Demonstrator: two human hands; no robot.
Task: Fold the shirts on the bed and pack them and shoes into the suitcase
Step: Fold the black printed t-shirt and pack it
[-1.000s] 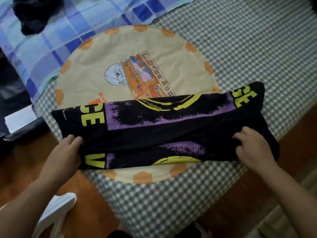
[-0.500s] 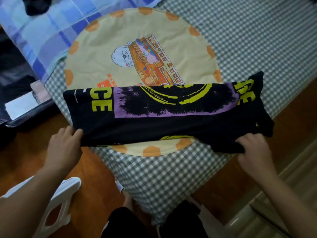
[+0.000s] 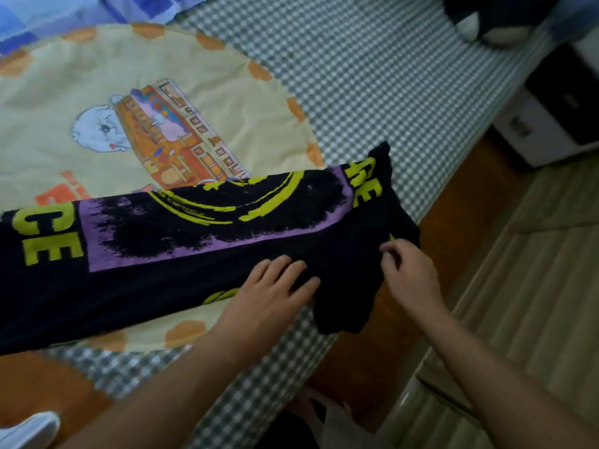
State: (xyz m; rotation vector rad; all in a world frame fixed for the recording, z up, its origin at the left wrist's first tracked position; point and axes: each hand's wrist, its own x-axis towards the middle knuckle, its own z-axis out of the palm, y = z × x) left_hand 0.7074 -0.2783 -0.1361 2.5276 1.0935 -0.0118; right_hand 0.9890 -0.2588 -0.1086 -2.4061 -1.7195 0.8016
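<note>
Your black cotton shirt with the purple and yellow print [image 3: 194, 241] lies on the bed as one long band. Its long way runs from the far left side across to the right, a little uphill toward the right. It rests partly on the round yellow cloth with the cartoon picture [image 3: 97, 92], which lies on the grey checked bed sheet [image 3: 372, 76]. The right end of the shirt hangs a bit over the edge of the bed, and both your hands are at that end. Your left hand [image 3: 275, 286] lies flat on the shirt with the fingers spread, pressing it down. Your right hand [image 3: 408, 270] is just beside it, at the loose black flap near the bed edge. Its fingers are curled and it seems to pinch the cloth, though the fingertips are hard to see. Your right hand is nearer the end, so it looks best placed to fold that end leftward over the band while the left hand holds the line. No suitcase is in view.
</note>
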